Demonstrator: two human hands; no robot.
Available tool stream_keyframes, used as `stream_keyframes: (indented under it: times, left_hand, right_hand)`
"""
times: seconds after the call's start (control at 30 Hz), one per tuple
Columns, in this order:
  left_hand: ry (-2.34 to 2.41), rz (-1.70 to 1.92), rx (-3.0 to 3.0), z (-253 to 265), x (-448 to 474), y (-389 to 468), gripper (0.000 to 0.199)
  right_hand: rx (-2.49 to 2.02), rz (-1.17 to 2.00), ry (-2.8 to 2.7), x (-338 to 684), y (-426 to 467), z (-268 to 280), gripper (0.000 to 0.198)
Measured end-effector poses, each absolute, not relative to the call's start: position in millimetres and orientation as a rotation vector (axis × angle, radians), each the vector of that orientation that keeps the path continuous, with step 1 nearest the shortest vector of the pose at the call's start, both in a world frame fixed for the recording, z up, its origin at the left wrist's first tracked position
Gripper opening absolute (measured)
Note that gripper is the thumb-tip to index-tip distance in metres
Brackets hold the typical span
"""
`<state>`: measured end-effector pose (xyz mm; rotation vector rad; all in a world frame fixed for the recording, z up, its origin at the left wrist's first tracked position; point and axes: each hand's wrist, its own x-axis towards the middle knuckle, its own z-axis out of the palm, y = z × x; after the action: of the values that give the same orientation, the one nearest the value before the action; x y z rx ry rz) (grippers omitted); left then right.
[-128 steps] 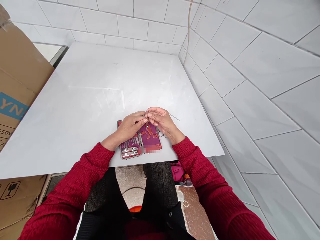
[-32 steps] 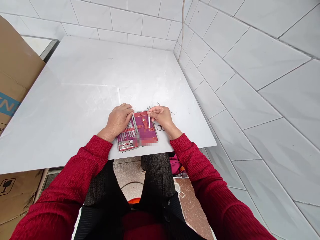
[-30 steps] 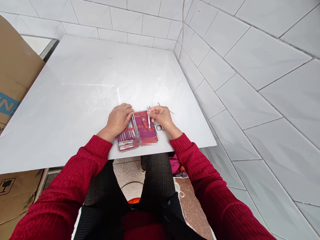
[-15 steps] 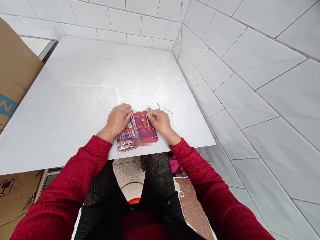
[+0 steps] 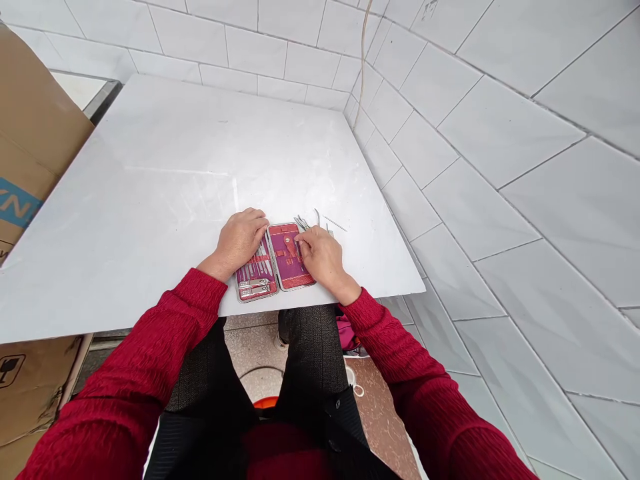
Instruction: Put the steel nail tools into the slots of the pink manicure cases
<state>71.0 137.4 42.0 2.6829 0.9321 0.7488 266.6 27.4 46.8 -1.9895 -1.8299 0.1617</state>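
Note:
An open manicure case with a red and purple lining lies at the table's front edge. My left hand grips its left half at the far edge, fingers curled over the rim. Nail clippers sit at the near end of that half, with several slim metal tools strapped above them. Over the right half, my right hand has thumb and forefinger pinched on a slim metal tool beside the red strap; the hand hides part of it. Behind this hand lie loose nippers and a curved metal tool.
A thin metal rod lies on the white table to the right. Tiled walls border the far and right sides. A cardboard box stands against the left edge. My legs are under the front edge.
My right hand has moved slightly down and right along the case's right half, with the slim tool lower into the lining. My left hand stays on the case. The view has shifted slightly.

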Motion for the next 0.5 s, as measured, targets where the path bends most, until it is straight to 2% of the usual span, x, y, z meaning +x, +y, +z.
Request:
stream_keyframes:
  times: [0.3, 0.5]
  left_hand:
    - [0.917, 0.749, 2.707, 40, 70, 140, 0.033]
    - [0.910, 0.762, 2.711, 40, 69, 141, 0.033]
  right_hand:
    - [-1.900, 0.189, -1.829, 284, 23, 55, 0.030]
    - [-2.264, -0.022, -1.687, 344, 45, 80, 0.022]
